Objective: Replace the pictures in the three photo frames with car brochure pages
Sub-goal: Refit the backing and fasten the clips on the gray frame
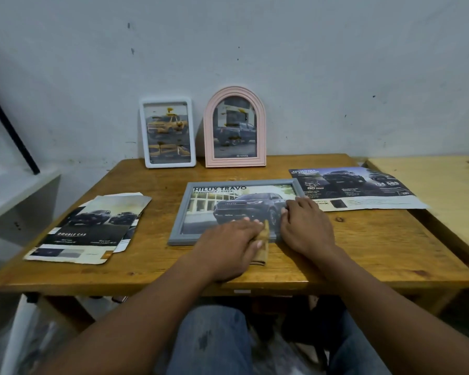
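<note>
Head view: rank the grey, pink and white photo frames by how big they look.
1. Grey frame, lying flat nearest the camera, so nearness may inflate it.
2. Pink arched frame, slightly bigger than the next.
3. White frame, standing beside it by the wall.

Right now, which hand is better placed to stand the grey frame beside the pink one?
Probably right: the right hand lies on the grey frame, nearer the space right of the pink frame; the left hand rests on a brown piece.
</note>
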`<control>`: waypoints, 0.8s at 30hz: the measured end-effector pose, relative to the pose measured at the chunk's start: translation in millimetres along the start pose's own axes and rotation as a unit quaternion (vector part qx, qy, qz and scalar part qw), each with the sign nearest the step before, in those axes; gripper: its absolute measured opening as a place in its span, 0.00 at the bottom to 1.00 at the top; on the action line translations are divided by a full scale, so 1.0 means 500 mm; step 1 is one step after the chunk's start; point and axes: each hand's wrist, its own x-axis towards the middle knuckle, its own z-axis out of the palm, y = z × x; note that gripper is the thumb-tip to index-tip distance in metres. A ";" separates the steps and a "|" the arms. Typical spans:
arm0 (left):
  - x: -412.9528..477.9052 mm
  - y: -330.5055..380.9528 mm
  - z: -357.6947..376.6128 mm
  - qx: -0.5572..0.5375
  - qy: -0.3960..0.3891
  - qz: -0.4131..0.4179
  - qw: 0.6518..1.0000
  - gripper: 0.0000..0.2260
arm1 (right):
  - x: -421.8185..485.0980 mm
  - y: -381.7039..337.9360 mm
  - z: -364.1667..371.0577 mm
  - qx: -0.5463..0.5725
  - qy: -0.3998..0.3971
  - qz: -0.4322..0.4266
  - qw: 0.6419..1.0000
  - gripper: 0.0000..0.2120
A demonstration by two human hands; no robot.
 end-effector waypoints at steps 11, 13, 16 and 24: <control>-0.113 -0.134 -0.028 0.101 0.016 -0.132 0.986 0.24 | -0.005 -0.006 -0.007 -0.027 -0.010 -0.015 0.999 0.21; -0.114 -0.136 -0.028 0.115 0.014 -0.139 0.984 0.24 | -0.007 -0.007 -0.009 -0.032 -0.013 -0.019 0.999 0.21; -0.112 -0.131 -0.021 0.107 0.016 -0.152 0.982 0.23 | -0.009 -0.008 -0.009 -0.038 -0.016 -0.021 0.999 0.21; -0.069 -0.148 -0.029 -0.032 -0.036 -0.238 0.970 0.27 | -0.002 0.001 -0.014 -0.056 -0.031 -0.060 0.996 0.21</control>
